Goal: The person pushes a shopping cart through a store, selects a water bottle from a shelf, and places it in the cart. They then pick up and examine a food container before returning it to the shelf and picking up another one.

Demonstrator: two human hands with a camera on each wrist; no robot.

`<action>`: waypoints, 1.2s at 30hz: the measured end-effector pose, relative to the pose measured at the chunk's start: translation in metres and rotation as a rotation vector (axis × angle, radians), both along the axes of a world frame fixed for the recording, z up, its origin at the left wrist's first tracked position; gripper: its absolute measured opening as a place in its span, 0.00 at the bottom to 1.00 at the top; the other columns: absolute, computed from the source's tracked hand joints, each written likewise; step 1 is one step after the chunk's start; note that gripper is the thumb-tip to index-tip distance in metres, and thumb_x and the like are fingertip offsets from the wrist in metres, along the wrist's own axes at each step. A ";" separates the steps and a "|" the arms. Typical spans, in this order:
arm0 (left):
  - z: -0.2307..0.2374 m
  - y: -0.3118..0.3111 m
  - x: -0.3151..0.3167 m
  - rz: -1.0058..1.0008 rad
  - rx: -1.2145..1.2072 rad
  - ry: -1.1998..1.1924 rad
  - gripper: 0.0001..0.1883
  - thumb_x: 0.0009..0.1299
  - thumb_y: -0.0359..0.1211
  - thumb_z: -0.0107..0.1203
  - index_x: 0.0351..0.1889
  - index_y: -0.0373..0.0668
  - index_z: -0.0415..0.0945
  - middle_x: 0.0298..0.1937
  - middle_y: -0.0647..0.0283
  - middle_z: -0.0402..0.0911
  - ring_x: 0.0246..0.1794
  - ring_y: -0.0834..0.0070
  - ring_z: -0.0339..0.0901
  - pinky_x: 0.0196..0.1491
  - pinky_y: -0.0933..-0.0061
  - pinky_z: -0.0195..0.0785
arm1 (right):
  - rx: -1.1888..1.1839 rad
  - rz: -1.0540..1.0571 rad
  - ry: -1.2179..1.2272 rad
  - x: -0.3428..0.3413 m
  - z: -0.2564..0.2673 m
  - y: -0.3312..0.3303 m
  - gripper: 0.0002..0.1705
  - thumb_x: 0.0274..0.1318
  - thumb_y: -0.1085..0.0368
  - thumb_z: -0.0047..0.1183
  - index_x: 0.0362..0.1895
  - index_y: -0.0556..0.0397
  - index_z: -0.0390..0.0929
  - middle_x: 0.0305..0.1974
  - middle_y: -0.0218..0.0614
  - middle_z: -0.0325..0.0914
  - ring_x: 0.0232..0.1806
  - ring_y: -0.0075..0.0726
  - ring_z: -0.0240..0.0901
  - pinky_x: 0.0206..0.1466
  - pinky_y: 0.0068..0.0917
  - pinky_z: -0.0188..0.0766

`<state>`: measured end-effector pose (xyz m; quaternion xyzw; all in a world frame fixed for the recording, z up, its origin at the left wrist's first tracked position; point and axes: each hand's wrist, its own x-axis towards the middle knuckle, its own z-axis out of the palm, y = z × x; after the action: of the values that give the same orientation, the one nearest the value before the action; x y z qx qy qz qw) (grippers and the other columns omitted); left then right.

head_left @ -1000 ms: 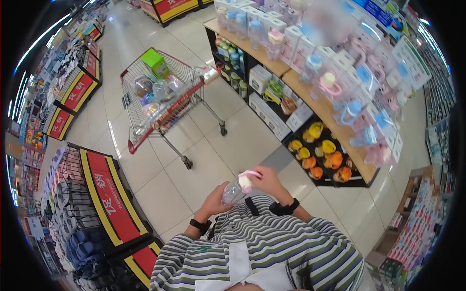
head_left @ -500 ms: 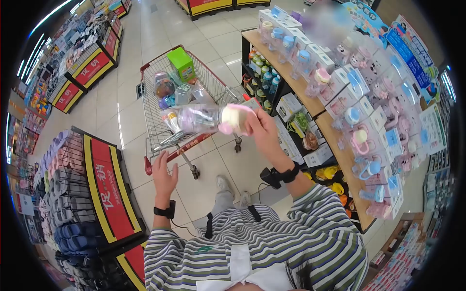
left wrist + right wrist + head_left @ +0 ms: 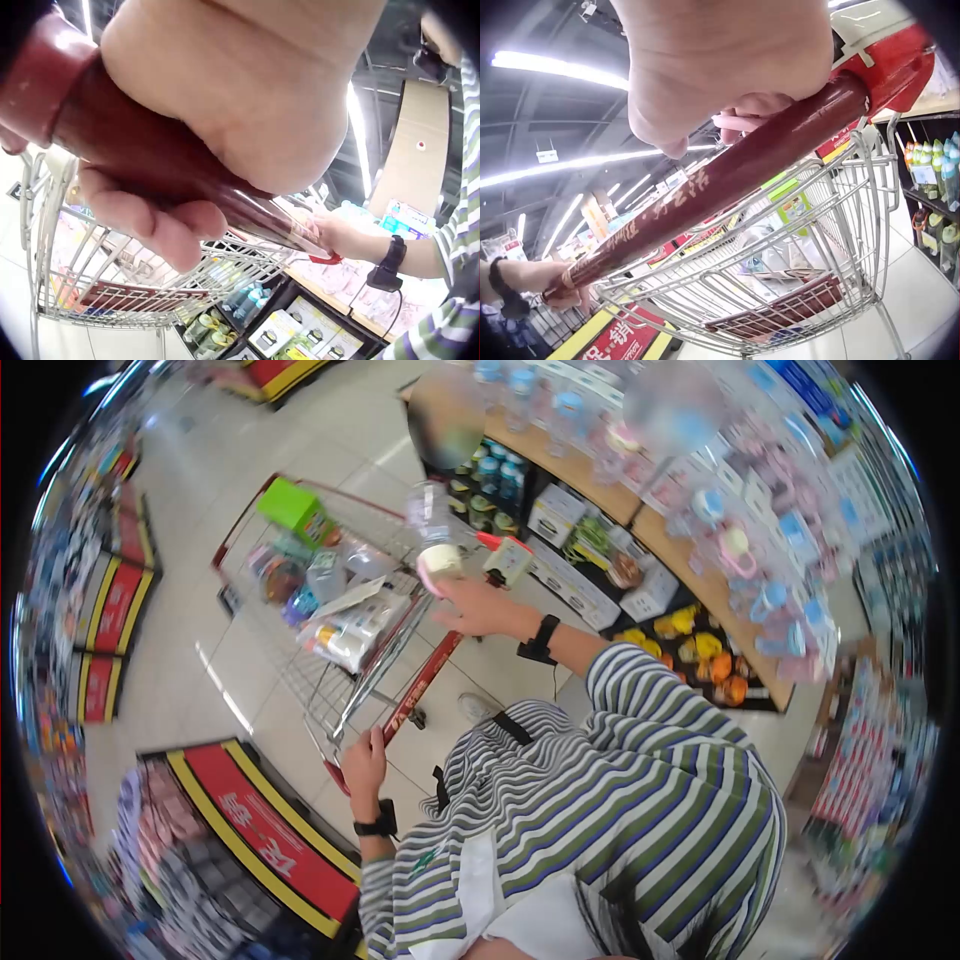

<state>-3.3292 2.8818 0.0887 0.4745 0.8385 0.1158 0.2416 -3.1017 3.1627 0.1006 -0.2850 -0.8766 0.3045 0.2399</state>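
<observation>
My left hand point(image 3: 362, 763) grips the left end of the cart's red handle point(image 3: 425, 685); in the left wrist view its fingers curl round the dark red bar point(image 3: 150, 150). My right hand point(image 3: 478, 606) is above the handle's right end, holding a clear bottle point(image 3: 430, 510) with a cream lid and pink loop by its lid end. In the right wrist view the right hand point(image 3: 727, 67) is just over the bar, a bit of pink at its fingers, the bottle mostly hidden. The wire cart point(image 3: 300, 685) holds a green box point(image 3: 296, 512) and bagged items point(image 3: 345, 635).
On the right stands a wooden-topped display point(image 3: 650, 530) with rows of bottles and boxes, yellow and orange items point(image 3: 705, 650) on its lower shelf. A red and yellow promotion stand point(image 3: 265, 825) with stacked goods is at the lower left. Tiled floor point(image 3: 200, 620) lies around the cart.
The left hand has moved from open in the air onto the cart handle. The right hand has swung the bottle over the handle's right side, and the bottle now points away from me.
</observation>
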 end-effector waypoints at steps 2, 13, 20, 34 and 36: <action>0.001 0.001 -0.001 -0.090 -0.012 -0.002 0.25 0.75 0.49 0.38 0.35 0.40 0.80 0.28 0.42 0.79 0.31 0.43 0.77 0.35 0.47 0.67 | 0.031 -0.042 -0.081 0.005 -0.006 -0.004 0.22 0.55 0.51 0.55 0.44 0.54 0.69 0.34 0.49 0.76 0.38 0.59 0.73 0.40 0.48 0.69; 0.009 -0.001 0.005 -0.114 -0.010 0.114 0.26 0.77 0.46 0.34 0.30 0.37 0.76 0.24 0.41 0.77 0.27 0.40 0.74 0.29 0.43 0.62 | 0.330 -0.057 -0.025 -0.002 -0.036 -0.020 0.16 0.45 0.57 0.56 0.39 0.48 0.71 0.24 0.39 0.72 0.26 0.52 0.71 0.30 0.44 0.70; 0.002 -0.015 -0.002 -0.121 -0.014 0.206 0.23 0.74 0.46 0.39 0.26 0.41 0.75 0.22 0.44 0.77 0.25 0.43 0.75 0.27 0.44 0.64 | 0.343 -0.051 -0.024 -0.003 -0.042 -0.037 0.12 0.42 0.61 0.56 0.34 0.47 0.73 0.25 0.37 0.72 0.28 0.49 0.71 0.30 0.43 0.69; 0.002 -0.010 -0.013 0.003 0.046 0.250 0.20 0.69 0.47 0.46 0.21 0.44 0.73 0.16 0.49 0.75 0.17 0.48 0.75 0.22 0.48 0.64 | 0.408 0.065 0.005 -0.026 -0.021 -0.019 0.08 0.40 0.67 0.55 0.26 0.49 0.69 0.24 0.35 0.72 0.29 0.46 0.73 0.39 0.36 0.75; 0.002 -0.001 -0.022 0.022 0.053 0.247 0.20 0.69 0.47 0.46 0.21 0.44 0.73 0.16 0.49 0.76 0.17 0.48 0.75 0.22 0.48 0.64 | 0.405 0.062 0.011 -0.039 -0.020 -0.009 0.07 0.40 0.67 0.55 0.27 0.49 0.70 0.24 0.36 0.72 0.28 0.46 0.73 0.39 0.36 0.75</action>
<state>-3.3511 2.8809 0.0906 0.4819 0.8637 0.0813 0.1228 -3.1407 3.1534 0.0809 -0.2024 -0.9270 0.1307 0.2875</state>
